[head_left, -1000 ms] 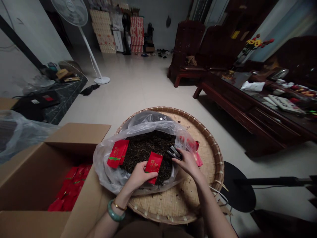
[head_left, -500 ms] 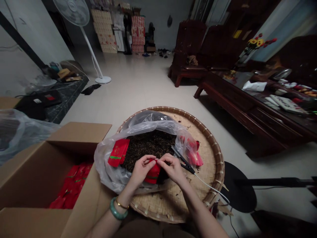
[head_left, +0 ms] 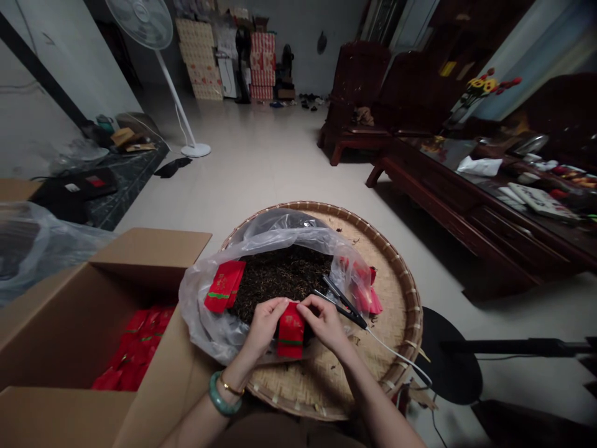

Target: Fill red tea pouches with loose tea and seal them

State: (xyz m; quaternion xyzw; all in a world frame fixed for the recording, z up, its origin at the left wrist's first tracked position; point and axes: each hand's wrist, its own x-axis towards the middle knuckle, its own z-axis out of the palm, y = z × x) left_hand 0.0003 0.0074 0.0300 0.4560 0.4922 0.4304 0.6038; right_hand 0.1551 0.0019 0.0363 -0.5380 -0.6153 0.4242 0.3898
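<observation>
A red tea packet [head_left: 291, 330] with a green stripe hangs between my hands. My left hand [head_left: 265, 325] pinches its upper left corner, and my right hand [head_left: 325, 318] pinches the upper right. Beneath them a clear plastic bag [head_left: 200, 323] lies open, full of dark loose tea leaves [head_left: 280, 274]. More red packets [head_left: 224, 286] rest on the leaves at the left. A black hand-held sealer [head_left: 347, 305], looking like a hair straightener with its jaws apart, lies on the bag's right edge, its white cord trailing right.
Everything sits on a round woven bamboo tray [head_left: 401, 280]. At the left stands an open cardboard box [head_left: 153, 246] holding several red packets [head_left: 140, 348]. Pink-red packets [head_left: 370, 292] lie under the bag's right edge. A black round stand base [head_left: 448, 351] is on the floor at right.
My right hand has put the sealer down on the bag's edge and taken the packet's top corner. Both hands now hold the packet, which has come lower and nearer to me.
</observation>
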